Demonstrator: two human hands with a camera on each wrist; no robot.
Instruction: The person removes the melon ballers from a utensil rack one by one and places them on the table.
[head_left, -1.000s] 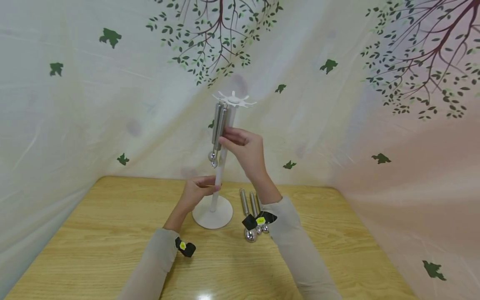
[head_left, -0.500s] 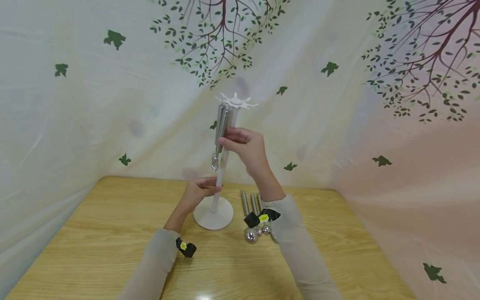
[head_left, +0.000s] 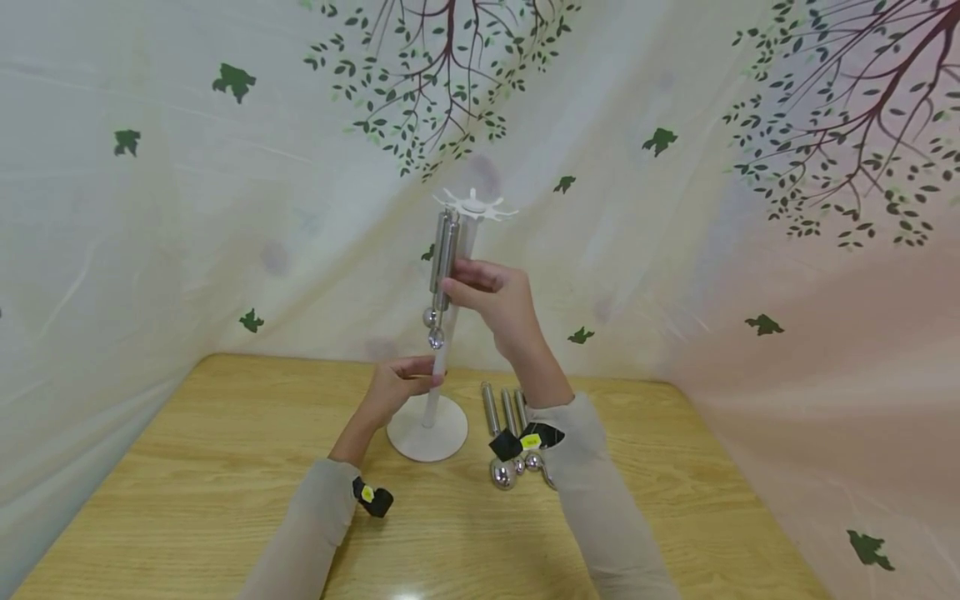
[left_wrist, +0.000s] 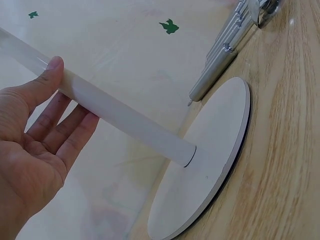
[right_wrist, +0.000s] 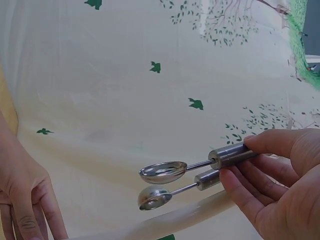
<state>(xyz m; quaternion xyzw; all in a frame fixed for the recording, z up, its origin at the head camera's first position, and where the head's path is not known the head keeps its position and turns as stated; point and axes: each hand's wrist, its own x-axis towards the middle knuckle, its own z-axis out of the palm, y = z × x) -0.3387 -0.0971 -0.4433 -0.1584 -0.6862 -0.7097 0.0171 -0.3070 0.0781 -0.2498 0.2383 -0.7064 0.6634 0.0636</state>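
Observation:
A white utensil stand [head_left: 427,446] with a hooked, star-shaped top [head_left: 474,206] rises from its round base. My left hand [head_left: 401,390] holds its pole [left_wrist: 120,115] low down, thumb on one side and fingers on the other. High up, my right hand [head_left: 495,304] pinches the handle of a steel measuring spoon [right_wrist: 162,172], whose handle end is right at a hook. Beside it hangs another measuring spoon [right_wrist: 156,197], its bowl a little higher in the head view.
Several steel spoons [head_left: 503,473] lie side by side on the wooden table [head_left: 187,475], right of the base and partly hidden by my right wrist. Behind the table hangs a pale cloth [head_left: 337,275] with printed leaves and branches.
The head view has shifted slightly. The pinched spoon's bowl has dropped a little and moved right, apart from the other bowl. My left hand keeps its hold on the pole.

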